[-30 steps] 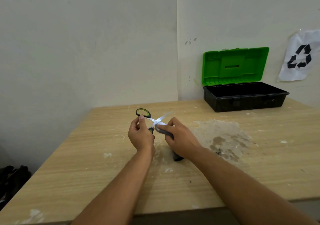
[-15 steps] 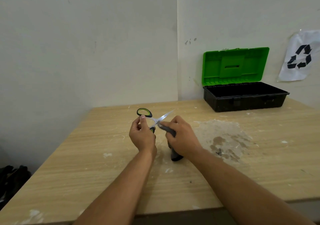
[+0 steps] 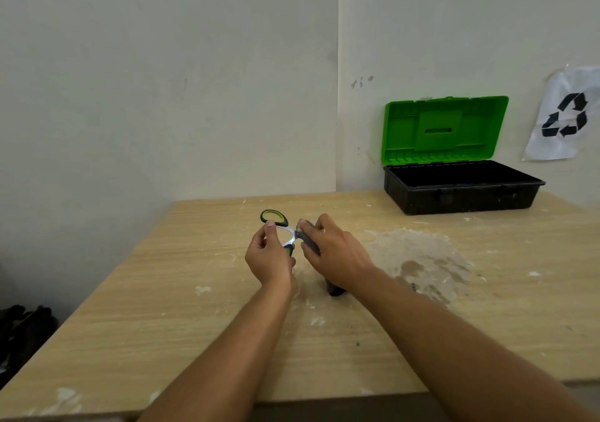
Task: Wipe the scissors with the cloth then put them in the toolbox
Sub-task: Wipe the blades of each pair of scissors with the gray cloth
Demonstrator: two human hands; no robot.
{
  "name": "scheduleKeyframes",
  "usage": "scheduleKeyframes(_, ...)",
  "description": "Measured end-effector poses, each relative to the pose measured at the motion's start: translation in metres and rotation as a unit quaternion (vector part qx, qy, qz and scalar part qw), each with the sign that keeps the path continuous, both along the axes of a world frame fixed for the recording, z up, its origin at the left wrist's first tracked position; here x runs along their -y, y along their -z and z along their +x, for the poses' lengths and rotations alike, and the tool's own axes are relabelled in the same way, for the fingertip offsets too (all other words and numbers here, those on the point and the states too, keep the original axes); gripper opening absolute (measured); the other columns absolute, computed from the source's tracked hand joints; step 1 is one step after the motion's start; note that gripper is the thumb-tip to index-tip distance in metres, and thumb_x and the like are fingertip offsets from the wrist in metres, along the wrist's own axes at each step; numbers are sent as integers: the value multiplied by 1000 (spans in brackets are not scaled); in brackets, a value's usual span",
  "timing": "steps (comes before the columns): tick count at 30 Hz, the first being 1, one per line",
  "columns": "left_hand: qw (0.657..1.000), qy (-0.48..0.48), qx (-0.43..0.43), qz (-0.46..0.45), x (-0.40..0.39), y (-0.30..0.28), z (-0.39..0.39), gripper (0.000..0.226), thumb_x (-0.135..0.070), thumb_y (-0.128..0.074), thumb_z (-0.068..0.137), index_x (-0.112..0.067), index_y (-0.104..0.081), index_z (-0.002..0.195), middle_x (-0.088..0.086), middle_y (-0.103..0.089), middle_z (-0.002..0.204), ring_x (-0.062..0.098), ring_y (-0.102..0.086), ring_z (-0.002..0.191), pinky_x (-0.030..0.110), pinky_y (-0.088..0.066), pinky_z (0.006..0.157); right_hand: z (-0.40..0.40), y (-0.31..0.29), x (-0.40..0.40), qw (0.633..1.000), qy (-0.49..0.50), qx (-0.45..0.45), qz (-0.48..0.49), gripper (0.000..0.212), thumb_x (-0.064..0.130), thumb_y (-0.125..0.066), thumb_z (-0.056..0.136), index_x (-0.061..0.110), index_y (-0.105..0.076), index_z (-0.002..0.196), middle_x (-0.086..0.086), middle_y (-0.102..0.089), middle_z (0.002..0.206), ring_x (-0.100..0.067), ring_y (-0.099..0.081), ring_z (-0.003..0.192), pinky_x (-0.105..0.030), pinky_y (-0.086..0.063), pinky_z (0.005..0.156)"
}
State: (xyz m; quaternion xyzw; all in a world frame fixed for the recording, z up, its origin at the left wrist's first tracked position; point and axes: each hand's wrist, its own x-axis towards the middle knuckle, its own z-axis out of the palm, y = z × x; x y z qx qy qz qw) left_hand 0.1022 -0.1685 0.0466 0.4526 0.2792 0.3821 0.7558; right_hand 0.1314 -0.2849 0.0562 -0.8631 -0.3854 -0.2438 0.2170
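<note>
The left hand (image 3: 271,257) pinches the scissors (image 3: 281,228) by the handles above the table (image 3: 136,308), thumb and fingers curled round the lower loop, while the right hand (image 3: 334,252) wraps the grey cloth (image 3: 306,235) over the blades, fingers closed on it. The scissors look light and stiff, the bare metal probably slick and sharp-edged, so the rubbery handle loops seem the safest hold; the soft cloth folds round the blades easily. The open toolbox (image 3: 461,194) stands well apart, at the far right.
</note>
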Motion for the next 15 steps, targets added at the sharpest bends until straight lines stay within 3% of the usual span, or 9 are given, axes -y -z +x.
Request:
scheduleKeyframes(6, 1000, -7, -10, 12, -12, 4, -4, 16, -34, -69, 92, -28, -73, 77, -14, -59, 54, 19, -47, 49, 20, -30, 34, 24, 1, 16, 993, 40, -8, -114, 41, 24, -45, 104, 22, -44, 145, -4, -44, 111, -26, -58, 79, -38, -52, 63)
scheduleKeyframes(9, 999, -2, -19, 39, -19, 3, -5, 15, -34, -69, 92, -26, -72, 80, -8, -57, 62, 19, -50, 51, 21, -31, 34, 42, -2, 28, 988, 67, -120, -73, 42, 34, -43, 105, 28, -47, 146, 0, -40, 104, -24, -54, 88, -38, -48, 77)
scheduleKeyframes(11, 999, 1, -21, 49, -24, 3, -6, 18, -34, -67, 94, -25, -70, 78, 0, -56, 70, 18, -59, 49, 20, -30, 35, 54, 0, 39, 981, 69, -180, -28, 40, 36, -45, 104, 29, -53, 142, 1, -42, 100, -19, -50, 92, -31, -40, 82)
scheduleKeyframes(13, 999, -5, -14, 46, -29, 2, -6, 20, -34, -65, 95, -23, -69, 78, 5, -54, 71, 14, -63, 43, 19, -28, 35, 60, 4, 49, 975, 77, -206, 26, 36, 34, -46, 104, 27, -59, 137, -1, -50, 101, -19, -54, 97, -25, -36, 83)
scheduleKeyframes(15, 999, -11, -6, 43, -32, 1, -6, 20, -34, -65, 95, -25, -69, 78, 7, -54, 73, 12, -63, 42, 18, -28, 34, 61, 7, 55, 968, 87, -223, 72, 34, 33, -48, 103, 27, -63, 134, 3, -61, 103, -11, -55, 93, -17, -37, 74)
